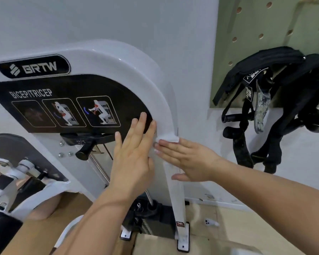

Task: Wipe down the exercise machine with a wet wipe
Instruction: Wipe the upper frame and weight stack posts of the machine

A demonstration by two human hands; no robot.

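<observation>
A white biceps/triceps exercise machine (118, 59) fills the left and middle of the head view, with a black instruction panel and a curved white frame. A small folded white wet wipe (167, 139) lies on the frame's right upright. My right hand (188, 159) presses the wipe against the upright with straight fingers. My left hand (134, 151) is flat and open, its fingertips touching the lower right edge of the black panel beside the wipe.
Black straps and handles (276, 111) hang from a green pegboard (265, 34) on the right wall. A black selector knob (85, 151) sticks out under the panel. A padded arm rest (13, 150) is at the left. A small white object (211, 223) lies on the wooden floor.
</observation>
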